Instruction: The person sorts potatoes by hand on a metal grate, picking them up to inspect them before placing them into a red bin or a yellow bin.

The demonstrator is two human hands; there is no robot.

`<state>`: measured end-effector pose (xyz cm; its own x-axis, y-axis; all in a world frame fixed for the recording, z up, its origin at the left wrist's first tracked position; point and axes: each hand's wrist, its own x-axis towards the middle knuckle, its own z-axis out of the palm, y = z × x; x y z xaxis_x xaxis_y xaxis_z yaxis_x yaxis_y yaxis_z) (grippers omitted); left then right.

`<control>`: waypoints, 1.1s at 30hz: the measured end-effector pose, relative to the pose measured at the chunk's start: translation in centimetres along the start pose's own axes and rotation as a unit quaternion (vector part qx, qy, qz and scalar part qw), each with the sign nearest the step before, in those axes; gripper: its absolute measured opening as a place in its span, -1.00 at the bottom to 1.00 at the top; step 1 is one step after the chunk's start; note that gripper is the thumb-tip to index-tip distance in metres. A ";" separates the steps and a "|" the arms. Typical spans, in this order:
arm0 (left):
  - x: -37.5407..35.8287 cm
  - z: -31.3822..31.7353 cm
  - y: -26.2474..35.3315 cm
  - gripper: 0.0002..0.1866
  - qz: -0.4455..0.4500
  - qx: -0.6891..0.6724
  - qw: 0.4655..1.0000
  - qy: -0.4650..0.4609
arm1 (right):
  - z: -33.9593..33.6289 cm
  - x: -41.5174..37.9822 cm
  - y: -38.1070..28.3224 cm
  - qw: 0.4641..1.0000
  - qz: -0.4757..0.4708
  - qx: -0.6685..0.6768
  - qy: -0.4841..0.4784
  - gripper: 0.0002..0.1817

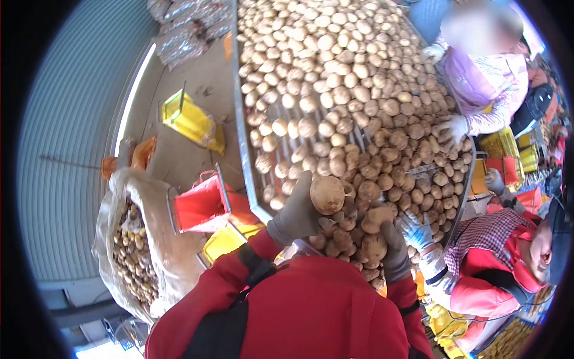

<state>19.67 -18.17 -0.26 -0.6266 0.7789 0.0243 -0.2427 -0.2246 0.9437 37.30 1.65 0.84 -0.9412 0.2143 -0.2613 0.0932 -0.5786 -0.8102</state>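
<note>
My left hand, in a grey glove, is closed around a large pale potato, held above the near end of a sloping sorting table. My right hand, gloved the same way, is at the right side of the heap with its fingers curled against another potato. Part of that hand's grip is hidden by the potatoes. Beneath and between both hands lies a dense pile of potatoes, which spreads up the table over its slatted bed.
A co-worker's gloved hand reaches in close to my right hand. Another person's glove touches potatoes at the right edge. On the left are a red bin, a yellow bin and a white sack holding small potatoes.
</note>
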 end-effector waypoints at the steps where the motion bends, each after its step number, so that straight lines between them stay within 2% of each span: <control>1: -1.3 -0.1 0.9 -0.19 0.037 0.099 0.994 0.026 | 1.4 0.7 -0.4 1.000 0.002 -0.003 -0.022 -0.28; 2: -2.7 -0.4 1.4 -0.18 0.073 0.198 0.976 0.053 | 3.3 1.4 -0.7 0.999 0.004 -0.006 -0.047 -0.29; 4: -5.7 -1.9 0.0 -0.33 0.025 0.075 0.991 0.105 | 5.4 2.4 -0.1 0.996 0.028 -0.021 -0.084 -0.31; 5: -6.8 -0.9 1.2 -0.29 -0.018 -0.104 0.987 0.118 | 6.0 2.9 0.7 0.994 0.049 -0.033 -0.097 -0.33; 8: -11.3 -2.9 -0.2 -0.31 0.075 -0.061 0.992 0.081 | 8.4 4.9 3.4 0.977 0.087 -0.061 -0.186 -0.42; 10: -13.8 -3.8 -2.3 -0.38 0.096 0.084 0.980 0.151 | 10.5 4.6 5.0 0.974 0.038 -0.148 -0.168 -0.44; 11: -15.4 -4.3 -2.6 -0.44 0.078 0.045 0.981 0.171 | 12.3 4.0 4.5 0.981 0.105 -0.055 -0.157 -0.48; 12: -17.3 -4.5 -2.8 -0.49 0.060 0.005 0.980 0.188 | 13.0 4.2 5.1 0.974 0.085 -0.114 -0.177 -0.47; 13: -18.4 -5.2 -3.9 -0.47 0.045 -0.178 0.972 0.148 | 13.5 4.4 5.6 0.963 0.065 -0.171 -0.195 -0.46; 14: -19.5 -5.9 -5.0 -0.42 0.023 -0.388 0.914 0.118 | 13.8 4.8 5.9 0.927 0.019 -0.278 -0.252 -0.44; 15: -20.7 -6.5 -6.1 -0.34 -0.010 -0.549 0.829 0.105 | 14.0 5.2 6.1 0.873 -0.042 -0.384 -0.298 -0.42; 16: -21.7 -6.5 -6.0 -0.33 -0.005 -0.548 0.824 0.143 | 14.3 5.6 6.4 0.811 -0.109 -0.469 -0.332 -0.39; 17: -22.6 -6.4 -5.3 -0.32 -0.001 -0.545 0.818 0.181 | 16.6 4.9 6.2 0.862 -0.019 -0.403 -0.306 -0.41; 19: -24.6 -5.0 -2.4 -0.33 -0.015 -0.424 0.859 0.286 | 17.5 5.2 7.9 0.861 0.044 -0.375 -0.340 -0.54; 20: -26.5 -5.4 -3.4 -0.33 0.011 -0.500 0.824 0.267 | 18.0 5.3 8.8 0.859 0.076 -0.362 -0.354 -0.59; 22: -30.0 -6.1 -5.3 -0.32 0.054 -0.641 0.732 0.223 | 16.9 6.6 12.4 0.778 0.009 -0.440 -0.448 -0.55; 23: -32.6 -6.4 -8.0 -0.31 0.060 -0.523 0.795 0.301 | 16.9 7.1 13.7 0.730 -0.022 -0.480 -0.487 -0.50; 24: -34.1 -6.5 -8.0 -0.31 0.068 -0.569 0.762 0.301 | 17.0 7.6 15.1 0.680 -0.056 -0.512 -0.522 -0.44; 26: -37.0 -6.7 -8.0 -0.31 0.086 -0.657 0.686 0.301 | 17.8 8.0 18.3 0.617 -0.084 -0.547 -0.559 -0.39; 27: -38.1 -6.9 -8.0 -0.32 0.100 -0.656 0.685 0.300 | 18.6 8.1 20.0 0.596 -0.099 -0.552 -0.575 -0.37; 28: -39.1 -7.0 -8.0 -0.34 0.116 -0.654 0.685 0.299 | 19.4 8.2 21.5 0.595 -0.100 -0.543 -0.584 -0.35; 29: -39.9 -7.1 -9.2 -0.34 0.107 -0.522 0.766 0.359 | 20.4 8.2 23.1 0.612 -0.091 -0.526 -0.584 -0.33; 30: -40.7 -7.2 -10.3 -0.33 0.080 -0.379 0.821 0.420 | 21.4 7.8 25.1 0.679 -0.022 -0.464 -0.568 -0.37; 31: -40.8 -7.0 -10.8 -0.35 0.024 -0.066 0.876 0.477 | 22.3 7.4 27.0 0.741 0.042 -0.392 -0.544 -0.41; 33: -39.8 -6.6 -7.9 -0.40 0.009 -0.074 0.883 0.463 | 23.3 7.9 29.0 0.763 0.121 -0.342 -0.535 -0.49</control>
<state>41.63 -51.29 -10.90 -0.9518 -0.0225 -0.3060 -0.2780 -0.3585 0.8912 25.02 -31.73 -12.50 -0.5613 -0.8109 -0.1655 0.1091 0.1257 -0.9861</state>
